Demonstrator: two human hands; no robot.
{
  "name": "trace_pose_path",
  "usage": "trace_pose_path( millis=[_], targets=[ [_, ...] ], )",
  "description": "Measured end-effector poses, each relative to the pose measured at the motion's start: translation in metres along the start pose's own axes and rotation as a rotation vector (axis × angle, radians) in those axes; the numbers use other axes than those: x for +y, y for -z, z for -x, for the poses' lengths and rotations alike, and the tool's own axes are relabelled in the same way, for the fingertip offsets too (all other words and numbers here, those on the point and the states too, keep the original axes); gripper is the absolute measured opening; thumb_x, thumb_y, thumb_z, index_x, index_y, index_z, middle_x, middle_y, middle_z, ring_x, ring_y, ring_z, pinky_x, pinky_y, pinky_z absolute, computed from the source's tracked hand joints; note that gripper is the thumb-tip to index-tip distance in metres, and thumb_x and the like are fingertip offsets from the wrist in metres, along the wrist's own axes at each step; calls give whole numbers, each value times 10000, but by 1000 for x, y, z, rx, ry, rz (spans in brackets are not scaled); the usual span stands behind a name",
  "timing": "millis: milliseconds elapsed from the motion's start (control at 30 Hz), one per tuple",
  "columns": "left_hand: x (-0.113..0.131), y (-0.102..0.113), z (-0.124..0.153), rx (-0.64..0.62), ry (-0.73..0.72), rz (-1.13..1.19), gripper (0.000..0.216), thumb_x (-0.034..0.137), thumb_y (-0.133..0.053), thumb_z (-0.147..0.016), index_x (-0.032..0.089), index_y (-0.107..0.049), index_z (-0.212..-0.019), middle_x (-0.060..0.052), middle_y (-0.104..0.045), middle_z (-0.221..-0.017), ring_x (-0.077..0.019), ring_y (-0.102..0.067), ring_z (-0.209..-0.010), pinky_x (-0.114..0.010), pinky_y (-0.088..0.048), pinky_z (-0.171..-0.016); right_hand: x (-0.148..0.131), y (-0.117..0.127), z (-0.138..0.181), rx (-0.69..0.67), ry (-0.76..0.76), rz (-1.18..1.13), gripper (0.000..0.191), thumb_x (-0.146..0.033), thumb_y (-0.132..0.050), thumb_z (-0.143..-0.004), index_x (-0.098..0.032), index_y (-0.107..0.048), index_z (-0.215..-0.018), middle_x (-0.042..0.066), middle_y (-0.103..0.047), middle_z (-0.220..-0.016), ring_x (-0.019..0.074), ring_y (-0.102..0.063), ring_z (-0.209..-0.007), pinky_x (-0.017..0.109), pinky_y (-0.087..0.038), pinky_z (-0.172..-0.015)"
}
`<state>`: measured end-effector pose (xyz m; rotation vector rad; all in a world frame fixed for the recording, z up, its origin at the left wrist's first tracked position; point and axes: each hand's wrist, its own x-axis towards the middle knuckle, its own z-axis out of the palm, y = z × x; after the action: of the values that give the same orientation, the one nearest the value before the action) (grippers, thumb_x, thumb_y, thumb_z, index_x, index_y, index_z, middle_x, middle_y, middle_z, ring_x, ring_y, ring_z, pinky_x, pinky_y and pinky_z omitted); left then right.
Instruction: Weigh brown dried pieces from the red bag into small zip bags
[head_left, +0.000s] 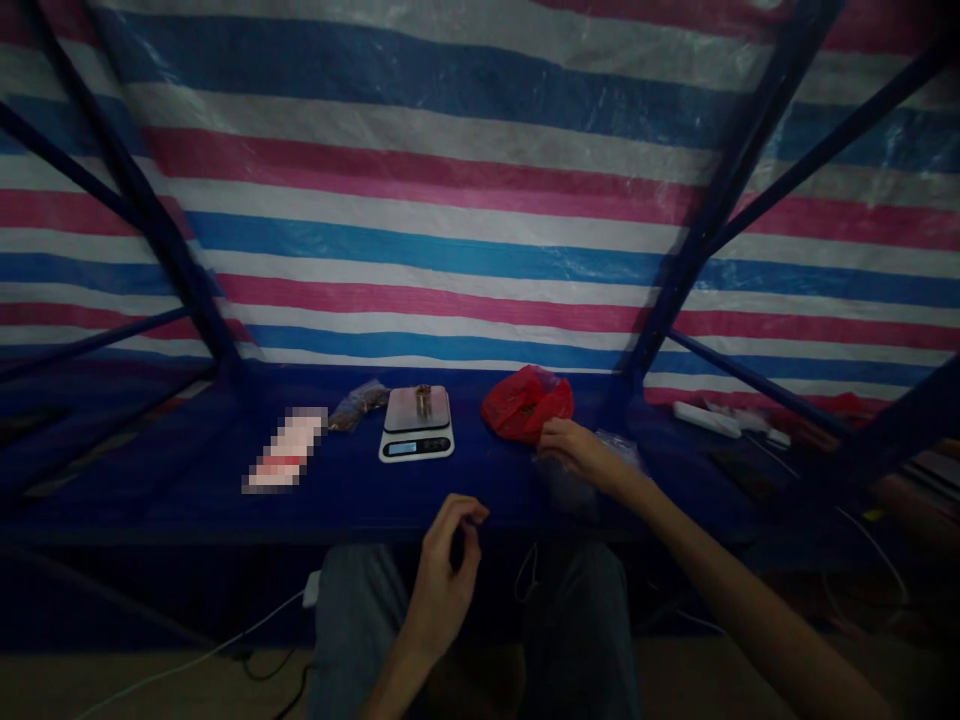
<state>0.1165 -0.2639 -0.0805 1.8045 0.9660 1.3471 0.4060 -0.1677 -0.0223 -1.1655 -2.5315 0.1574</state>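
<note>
My left hand point(448, 555) is raised at the table's front edge, its fingers curled and the thumb and forefinger tips together. Anything small between those tips is too dim to make out. Beside the red plastic bag point(517, 405), which lies crumpled with its mouth open, my right hand point(574, 447) has its fingers bent together at the near right rim. What they grip is hidden. Clear plastic bags point(619, 450) lie under and behind this hand. Left of the red bag stands a white digital kitchen scale point(391, 410) with a lit display and a small metallic-looking piece point(424, 402) on its plate.
A clear bag with brownish contents point(358, 404) lies left of the scale, next to a pixelated pale flat item point(289, 452). Blue metal posts point(675, 290) frame the blue table point(480, 490), backed by a striped sheet point(420, 230). White cables point(202, 655) hang below.
</note>
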Motion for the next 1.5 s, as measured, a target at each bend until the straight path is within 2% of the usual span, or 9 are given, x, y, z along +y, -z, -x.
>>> trace_pose_path(
  millis=[133, 267, 400, 567, 700, 867, 1033, 1233, 1500],
  targets=[
    [10, 13, -59, -140, -49, -19, 539, 298, -618, -932, 296, -406, -1427, -75, -580, -1329, -200, -568, -1198, -376, -441, -1053, -26, 27, -27, 189, 75, -12, 247, -140, -486, -975, -220, -690, -1089, 89, -681, -1126, 232, -602, -1069, 394, -459, -946],
    [14, 37, -129, -267, -151, -36, 719, 325, -684, -887, 299, -322, -1508, -93, -561, -1411, -231, -557, -1274, -418, -460, -1071, -59, 37, -68, 449, 155, -53, 251, -154, -504, -973, -212, -651, -1167, 86, -697, -1070, 221, -628, -1002, 390, -496, -904],
    [7, 53, -193, -315, -233, -189, 548, 288, -718, -839, 247, -543, -1356, -70, -680, -1240, -218, -663, -1066, -385, -521, -979, -70, 19, -111, 693, 251, -47, 219, -133, -487, -980, -196, -688, -1041, 79, -703, -950, 197, -642, -879, 342, -523, -793],
    [-15, 67, -242, -415, -353, -383, 212, 171, -527, -911, 186, -684, -1052, -63, -738, -995, -198, -690, -875, -343, -556, -837, -52, -18, -151, 856, 314, -26, 330, -74, -449, -977, -197, -649, -1209, 106, -707, -1059, 202, -664, -978, 353, -552, -830],
    [-35, 73, -245, -367, -483, -680, 277, 107, -521, -880, 184, -666, -1103, -100, -723, -1089, -238, -676, -1020, -406, -519, -946, -40, -41, -165, 908, 220, -144, 215, -143, -551, -972, -207, -638, -1157, 77, -714, -1012, 184, -681, -930, 328, -564, -832],
    [-45, 72, -235, -384, -600, -765, 421, 135, -543, -902, 215, -573, -1315, -99, -653, -1315, -243, -573, -1266, -461, -429, -1086, -37, -56, -160, 911, 10, -230, 90, -179, -633, -924, -227, -652, -998, 35, -716, -913, 182, -677, -857, 322, -548, -791],
    [-45, 71, -240, -412, -655, -761, 307, 185, -557, -923, 188, -613, -1225, -102, -667, -1287, -240, -535, -1317, -456, -418, -1090, -34, -54, -153, 875, 131, -131, 154, -121, -572, -943, -216, -685, -900, 47, -723, -956, 175, -662, -902, 342, -510, -820],
    [-43, 71, -227, -367, -578, -699, 487, 128, -547, -875, 211, -511, -1354, -107, -585, -1397, -262, -476, -1365, -488, -396, -1110, -38, -61, -154, 866, 205, -99, 250, -83, -491, -959, -237, -687, -981, 27, -726, -943, 173, -661, -945, 381, -516, -921],
    [-54, 76, -219, -336, -466, -752, 378, 130, -548, -829, 180, -566, -1203, -99, -636, -1100, -278, -531, -1103, -441, -468, -934, -36, -75, -155, 762, 273, -98, 238, -96, -526, -943, -239, -698, -1024, 57, -715, -1032, 195, -640, -1062, 406, -517, -952]
  ],
)
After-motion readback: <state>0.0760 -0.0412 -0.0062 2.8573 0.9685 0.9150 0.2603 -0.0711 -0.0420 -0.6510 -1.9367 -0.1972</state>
